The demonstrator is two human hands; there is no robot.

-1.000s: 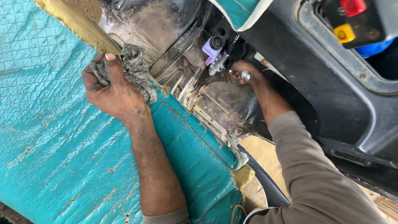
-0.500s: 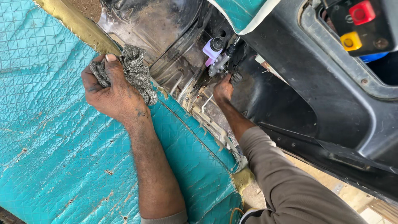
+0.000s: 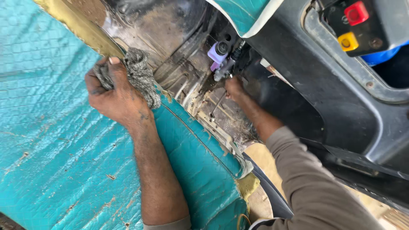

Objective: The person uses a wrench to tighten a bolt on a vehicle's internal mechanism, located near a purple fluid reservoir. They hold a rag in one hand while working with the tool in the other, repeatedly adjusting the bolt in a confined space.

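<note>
The left hand (image 3: 117, 96) is clenched on a grey rag (image 3: 138, 74) at the teal quilted mat's (image 3: 51, 140) far edge. The right hand (image 3: 233, 88) grips a thin metal tool (image 3: 217, 105) under the purple-capped fitting (image 3: 216, 54); in that cramped, grimy recess, the tool could slip off.

Teal quilted mat (image 3: 51, 140); red button (image 3: 356, 12), yellow button (image 3: 348, 41).

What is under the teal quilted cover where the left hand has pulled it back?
Bare, dirty metal floor shows beyond the teal quilted cover, which the left hand grips with a grey rag. Everything beneath the rest stays hidden.
</note>
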